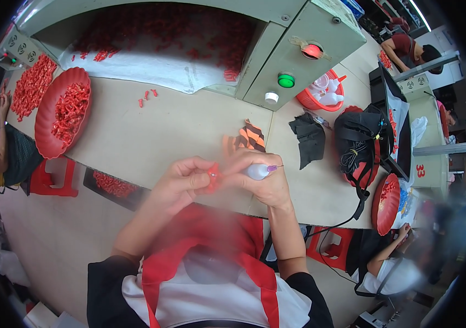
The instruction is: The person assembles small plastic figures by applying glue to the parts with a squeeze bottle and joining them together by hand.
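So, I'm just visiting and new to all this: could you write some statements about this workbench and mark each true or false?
1. The right hand holds a small bottle. True.
2. The left hand is empty. False: the left hand pinches a red piece.
3. The green button sits between the red button and the white button. True.
4. The black cloth lies in the basket. False: the black cloth lies on the table.
5. The left bowl holds many small red parts. True.
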